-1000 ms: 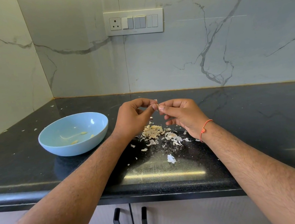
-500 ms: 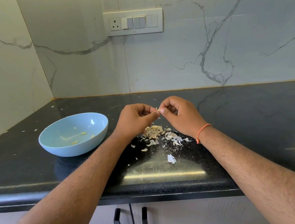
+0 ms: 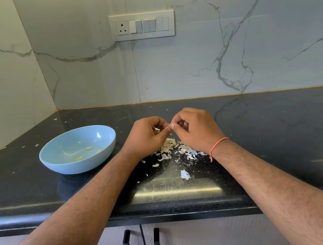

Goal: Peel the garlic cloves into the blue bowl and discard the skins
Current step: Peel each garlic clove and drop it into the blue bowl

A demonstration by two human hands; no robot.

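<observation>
both hands meet above the dark surface point(image 3: 283, 136), fingertips together. the left hand point(image 3: 146, 138) and right hand point(image 3: 195, 129) each curl their fingers and pinch a small garlic clove point(image 3: 169, 125) between thumb and forefinger, so the clove sits right where the two hands touch. it is mostly hidden by the fingertips; its long axis and pointing cannot be told. directly below the hands a pile of skins point(image 3: 172, 147) lies on the surface, with one loose flake point(image 3: 185, 174) nearer the front edge. the blue bowl point(image 3: 106, 148) stands left of the left hand, apart from it, holding a few peeled cloves point(image 3: 89, 148).
</observation>
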